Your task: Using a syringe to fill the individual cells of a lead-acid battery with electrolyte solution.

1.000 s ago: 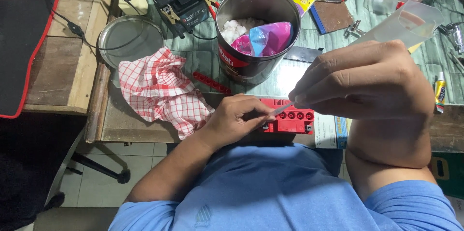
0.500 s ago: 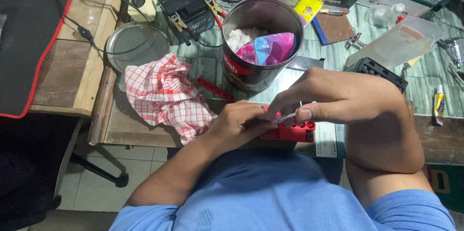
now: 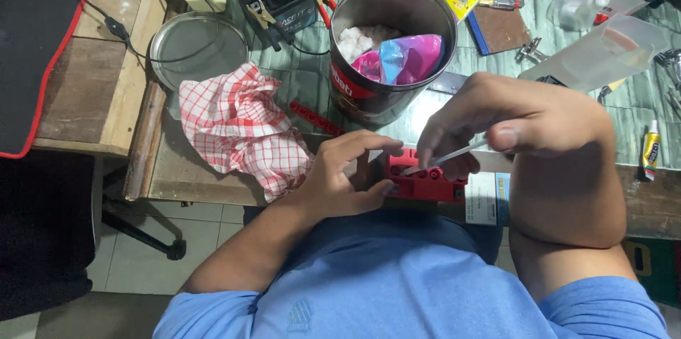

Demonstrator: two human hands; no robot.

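Note:
A red plastic block with round holes (image 3: 424, 183) rests at the near edge of the workbench. My left hand (image 3: 339, 176) grips its left end, fingers curled over the top. My right hand (image 3: 511, 123) pinches a thin pale stick (image 3: 443, 159) whose tip points down at the block's holes. Part of the block is hidden under both hands.
A round metal tin (image 3: 383, 91) holding white cloth and a pink and blue bag stands just behind the block. A red checked cloth (image 3: 237, 126) lies to the left, a round metal lid (image 3: 195, 45) behind it. A clear plastic container (image 3: 596, 55) and small glue tube (image 3: 650, 149) sit right.
My right hand has come down from above the tin to the red block, bringing the thin stick's tip to its holes. My left hand has stayed on the block.

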